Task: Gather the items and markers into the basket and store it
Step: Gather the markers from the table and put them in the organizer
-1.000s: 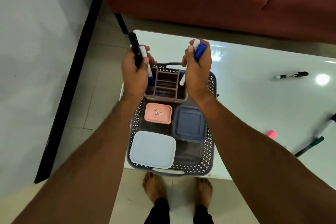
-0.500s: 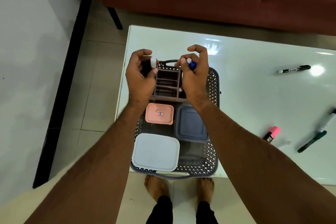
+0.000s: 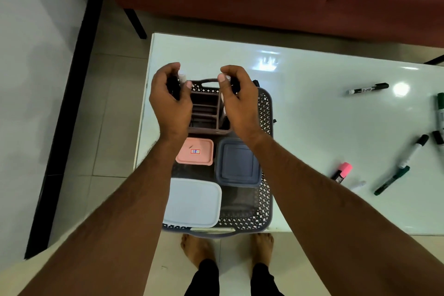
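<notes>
— What is the person holding over there?

— Markers, as far as I can make out. The left hand [image 3: 171, 101] is curled round a dark-bodied marker and a white-capped marker [image 3: 181, 75], the cap poking up past the thumb. The right hand [image 3: 237, 101] is curled too, with something dark under the fingers, but I cannot tell for sure what it grips.

— And why hold them upright like that?

— Between the two hands sits a brown plastic divided organiser [image 3: 206, 113], standing at the far end of the grey perforated plastic basket [image 3: 265, 113]. Upright is how a marker slides into those slots, I'd judge, so each hand hovers at its own side of the organiser.

— What else is already in the basket?

— Nearer the wrists, three lidded tubs: a small pink box with a sticker [image 3: 195, 151] below the left hand, a slate-blue square box [image 3: 237, 163] below the right hand, and a pale blue box [image 3: 193, 202] under the left forearm. They lie flat and packed close, which leaves the organiser its space.

— So the gathering is nearly done?

— Not yet. Well off to the right hand's side, on the glossy white counter [image 3: 312, 127], loose markers are lying: a black-capped marker [image 3: 367, 88], a stubby pink highlighter [image 3: 342, 172], a slim dark green pen [image 3: 391, 180], and more at the edge.
</notes>
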### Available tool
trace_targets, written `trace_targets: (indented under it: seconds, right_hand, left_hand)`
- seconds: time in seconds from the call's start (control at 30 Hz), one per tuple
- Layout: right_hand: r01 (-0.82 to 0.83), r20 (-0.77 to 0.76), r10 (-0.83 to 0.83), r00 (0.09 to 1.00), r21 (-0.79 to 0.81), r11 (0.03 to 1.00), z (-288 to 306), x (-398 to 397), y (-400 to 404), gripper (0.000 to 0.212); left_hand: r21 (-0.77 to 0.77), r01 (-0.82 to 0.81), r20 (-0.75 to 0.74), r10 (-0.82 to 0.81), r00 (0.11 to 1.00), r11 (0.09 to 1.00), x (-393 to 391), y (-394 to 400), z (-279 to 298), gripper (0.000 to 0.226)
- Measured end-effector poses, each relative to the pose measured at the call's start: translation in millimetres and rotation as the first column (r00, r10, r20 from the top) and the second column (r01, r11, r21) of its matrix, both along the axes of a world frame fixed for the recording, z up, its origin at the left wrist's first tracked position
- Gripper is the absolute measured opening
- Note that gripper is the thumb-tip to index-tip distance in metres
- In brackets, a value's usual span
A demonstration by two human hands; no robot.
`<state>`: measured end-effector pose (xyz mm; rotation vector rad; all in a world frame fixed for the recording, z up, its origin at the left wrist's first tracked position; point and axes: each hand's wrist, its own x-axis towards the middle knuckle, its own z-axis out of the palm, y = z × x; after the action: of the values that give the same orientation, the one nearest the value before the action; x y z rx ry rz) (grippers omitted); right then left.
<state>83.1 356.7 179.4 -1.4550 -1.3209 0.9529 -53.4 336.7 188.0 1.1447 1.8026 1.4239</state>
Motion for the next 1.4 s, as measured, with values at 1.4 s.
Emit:
trace_targets:
  seconds: [1.4]
  right_hand:
    - [-0.112, 0.923, 0.171, 0.344, -0.141, 0.984, -52.7, 407.8, 50.5, 0.043]
  left_hand:
    - [-0.659, -0.100, -0.711, -0.573, 0.408, 0.746, 261.0, 86.7, -22.1, 0.029]
